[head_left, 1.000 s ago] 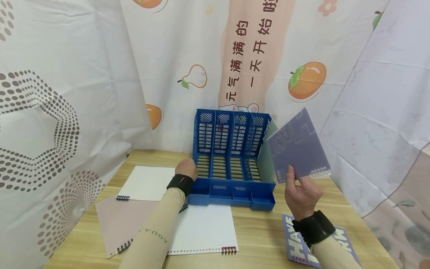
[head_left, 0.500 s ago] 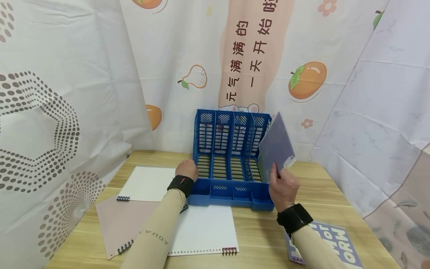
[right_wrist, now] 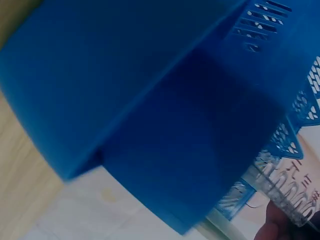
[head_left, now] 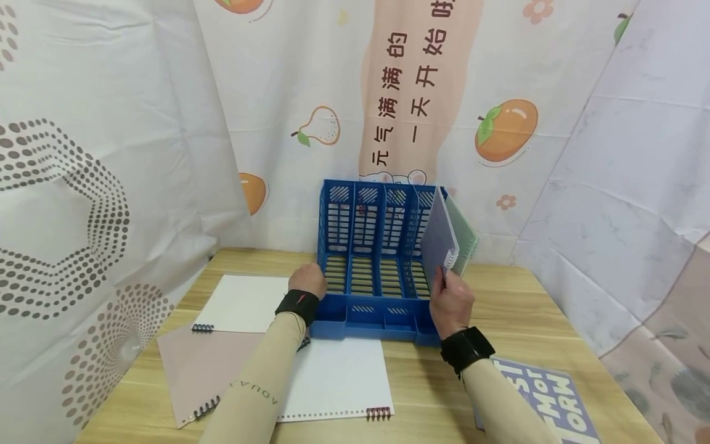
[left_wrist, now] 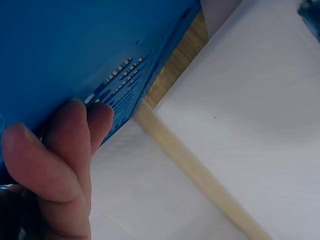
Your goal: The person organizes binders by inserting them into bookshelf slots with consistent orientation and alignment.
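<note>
My right hand (head_left: 453,302) pinches a small purple spiral notebook (head_left: 440,237) by its lower edge, held upright at the rightmost slot of the blue file rack (head_left: 366,308). Beside it on the right stands a pale green notebook (head_left: 465,237). In the right wrist view, fingertips (right_wrist: 270,227) show next to the notebook's clear spiral binding (right_wrist: 285,200). My left hand (head_left: 308,281) grips the rack's left side; the left wrist view has its fingers (left_wrist: 70,135) against the blue wall (left_wrist: 90,45).
White spiral pads (head_left: 344,376) and a pinkish one (head_left: 205,364) lie on the wooden table at the left and front. A purple notebook with large lettering (head_left: 554,398) lies at the front right, partly under my right forearm. A patterned curtain hangs behind.
My right hand has moved left with the purple notebook, which has turned edge-on at the rack. The green notebook now shows more clearly behind it. My left hand has stayed in place.
</note>
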The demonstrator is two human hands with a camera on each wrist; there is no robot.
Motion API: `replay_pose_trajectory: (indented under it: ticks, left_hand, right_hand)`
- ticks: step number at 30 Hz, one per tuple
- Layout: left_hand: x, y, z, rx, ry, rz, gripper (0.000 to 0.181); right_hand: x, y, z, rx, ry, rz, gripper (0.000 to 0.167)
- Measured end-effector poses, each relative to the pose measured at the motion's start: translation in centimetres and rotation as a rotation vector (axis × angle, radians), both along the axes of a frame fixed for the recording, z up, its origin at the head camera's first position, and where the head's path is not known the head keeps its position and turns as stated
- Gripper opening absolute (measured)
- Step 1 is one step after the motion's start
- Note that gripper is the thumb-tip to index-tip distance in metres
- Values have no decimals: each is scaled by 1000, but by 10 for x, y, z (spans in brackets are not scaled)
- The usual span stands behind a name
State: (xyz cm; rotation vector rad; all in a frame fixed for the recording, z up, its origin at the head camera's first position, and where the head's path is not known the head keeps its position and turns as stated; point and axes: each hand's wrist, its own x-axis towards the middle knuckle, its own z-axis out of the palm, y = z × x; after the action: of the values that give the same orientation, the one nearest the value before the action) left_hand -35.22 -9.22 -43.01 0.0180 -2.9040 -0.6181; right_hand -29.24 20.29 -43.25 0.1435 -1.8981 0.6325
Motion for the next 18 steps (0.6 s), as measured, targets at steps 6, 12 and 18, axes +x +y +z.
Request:
replay_pose_trajectory:
  ticks: [6,12,18]
  left_hand:
    - [-1,-2,2,12,-15,-10,14]
    - [-1,-2,2,2,-6,-4,14]
    - [1,-1,4,16,-25,-8,15]
  right_hand:
    - [-8,-1,-3,-21,-20,-20,30]
    - [-14,2,-8,9,-38,-52,34]
    - [-13,3,-16,-18,-160,-109,31]
